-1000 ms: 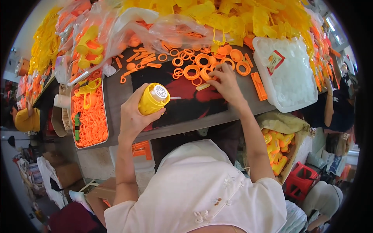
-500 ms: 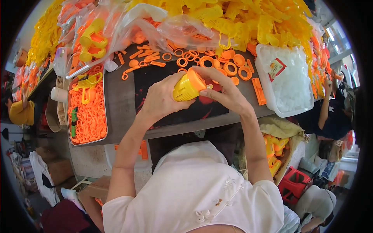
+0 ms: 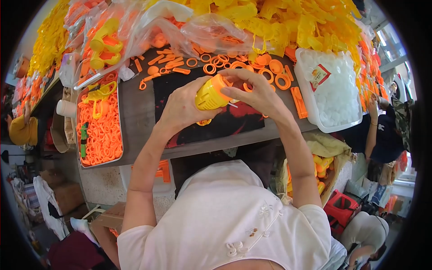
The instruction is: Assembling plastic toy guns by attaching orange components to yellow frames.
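Note:
Over the dark mat [image 3: 234, 130], my left hand [image 3: 179, 105] is wrapped round a yellow slotted plastic body [image 3: 208, 95], shaped like a small tapered cup. An orange round cap [image 3: 218, 83] sits on its upper right end. With thumb and fingers, my right hand [image 3: 261, 92] grips the orange cap from the right side. A small pale pin-like piece [image 3: 232, 105] sticks out below the right thumb. Under my left hand, part of a yellow piece [image 3: 204, 122] shows by the mat. The fingertips behind the body are hidden.
Loose orange rings [image 3: 282, 81] and strips lie beyond my hands. A metal tray [image 3: 122, 139] of small orange parts stands left, a white tub [image 3: 324, 126] of translucent pieces right. Yellow parts [image 3: 288, 22] are heaped at the back. A person in dark clothes [image 3: 386, 139] is at the right.
The yellow body has tilted and shifted slightly left in my left hand. My right fingers have moved along the orange cap, and a yellow piece now shows under my left hand.

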The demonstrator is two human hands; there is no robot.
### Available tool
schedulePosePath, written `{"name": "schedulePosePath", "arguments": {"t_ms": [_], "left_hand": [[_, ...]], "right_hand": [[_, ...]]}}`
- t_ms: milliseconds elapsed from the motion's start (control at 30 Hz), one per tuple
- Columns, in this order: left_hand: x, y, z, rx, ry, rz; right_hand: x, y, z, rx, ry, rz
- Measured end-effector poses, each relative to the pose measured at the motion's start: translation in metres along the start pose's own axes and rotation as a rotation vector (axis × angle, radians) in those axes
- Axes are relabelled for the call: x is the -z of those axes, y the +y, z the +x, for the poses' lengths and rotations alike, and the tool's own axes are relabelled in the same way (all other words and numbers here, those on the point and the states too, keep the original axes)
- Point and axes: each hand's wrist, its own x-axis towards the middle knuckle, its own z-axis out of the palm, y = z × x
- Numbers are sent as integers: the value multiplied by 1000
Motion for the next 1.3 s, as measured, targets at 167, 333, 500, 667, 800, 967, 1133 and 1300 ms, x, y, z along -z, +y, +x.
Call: {"name": "schedulePosePath", "arguments": {"t_ms": [167, 333, 500, 667, 800, 967, 1133, 1300], "left_hand": [[1, 1, 1, 20, -45, -24], [3, -1, -15, -266, -58, 82], [-17, 11, -23, -356, -130, 209], [-20, 12, -21, -425, -186, 192], [-19, 10, -19, -410, -193, 192], [-7, -6, -21, -133, 9, 75], [21, -11, -72, 253, 150, -770], [15, -35, -123, 360, 399, -1494]], "right_hand": [[-6, 6, -2, -46, 60, 60], [-12, 12, -24, 48, 43, 103], [-23, -7, -19, 84, -28, 258], [-30, 8, -26, 275, -20, 65], [-36, 12, -21, 365, 74, 72], [-43, -6, 40, -40, -106, 344], [-81, 51, 122, 215, 131, -333], [-116, 94, 159, 617, 194, -1171]]}}
